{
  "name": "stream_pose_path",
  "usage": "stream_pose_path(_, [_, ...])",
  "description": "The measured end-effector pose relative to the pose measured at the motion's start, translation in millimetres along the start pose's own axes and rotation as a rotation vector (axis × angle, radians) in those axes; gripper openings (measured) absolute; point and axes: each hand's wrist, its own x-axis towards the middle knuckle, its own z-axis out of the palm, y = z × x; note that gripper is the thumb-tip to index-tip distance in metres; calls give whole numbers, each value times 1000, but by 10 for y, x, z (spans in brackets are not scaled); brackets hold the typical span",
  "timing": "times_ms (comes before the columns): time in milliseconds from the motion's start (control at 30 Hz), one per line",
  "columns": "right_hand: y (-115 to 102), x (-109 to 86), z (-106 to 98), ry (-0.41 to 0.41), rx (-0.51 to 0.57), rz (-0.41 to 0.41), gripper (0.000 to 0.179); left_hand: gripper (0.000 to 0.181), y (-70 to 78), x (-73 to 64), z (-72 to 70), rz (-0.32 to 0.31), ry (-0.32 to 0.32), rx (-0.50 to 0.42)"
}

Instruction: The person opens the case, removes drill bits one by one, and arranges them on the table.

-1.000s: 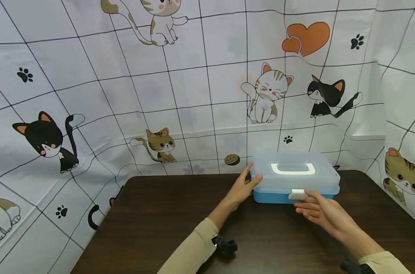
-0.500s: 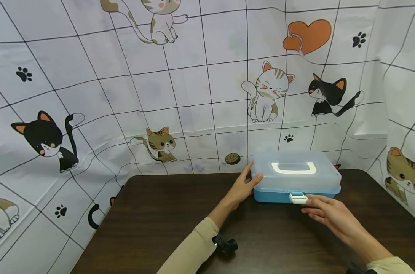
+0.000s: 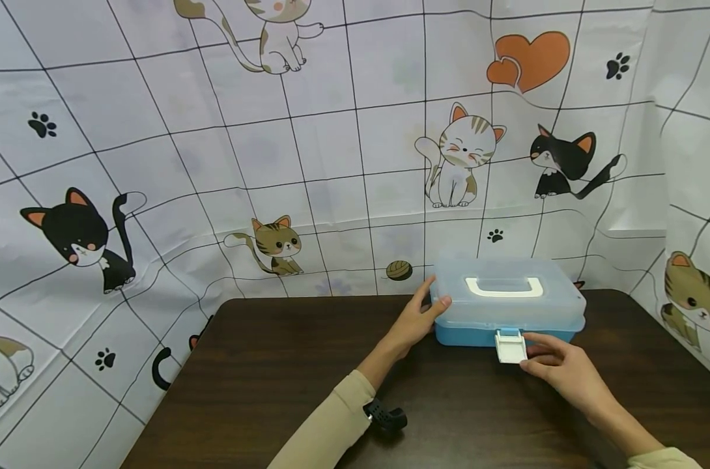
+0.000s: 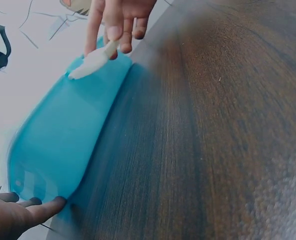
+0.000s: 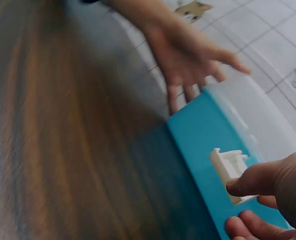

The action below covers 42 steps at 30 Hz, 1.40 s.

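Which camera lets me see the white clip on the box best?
The right wrist view: it shows the white clip up close, even its ridges, though the right thumb covers part. The head view shows it smaller, hanging down at the front of the blue box. The left wrist view shows it side-on, sticking out.

The right fingers hold the white latch.

A dark, wood-grained table with rounded far corners carries the box. The box rests directly on it near the far edge, between the left hand and the right hand at its latch. The tabletop stretches well left of the left hand.
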Motion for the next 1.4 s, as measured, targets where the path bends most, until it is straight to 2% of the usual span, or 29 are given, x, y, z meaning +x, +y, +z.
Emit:
stream_pose_path(167, [6, 37, 101, 102, -185, -121, 58, 76, -3, -3, -20, 15, -15, 8])
stream_pose_path(300, [5, 84, 192, 171, -281, -217, 52, 78, 5, 3, -36, 13, -14, 11])
stream_pose_path(533, [-27, 97, 306, 241, -459, -259, 40, 75, 17, 12, -39, 12, -20, 4])
stream_pose_path(700, [-22, 120, 336, 311, -556, -324, 40, 74, 31, 27, -36, 22, -26, 0])
stream_pose_path(967, [17, 175, 373, 343, -600, -340, 41, 72, 60, 8, -34, 28, -19, 1])
stream_pose_path(1133, [69, 201, 390, 370, -629, -378, 45, 72, 59, -15, -19, 26, -19, 3])
stream_pose_path(1400, [95, 191, 403, 368, -626, -389, 45, 73, 30, -19, -17, 16, -8, -4])
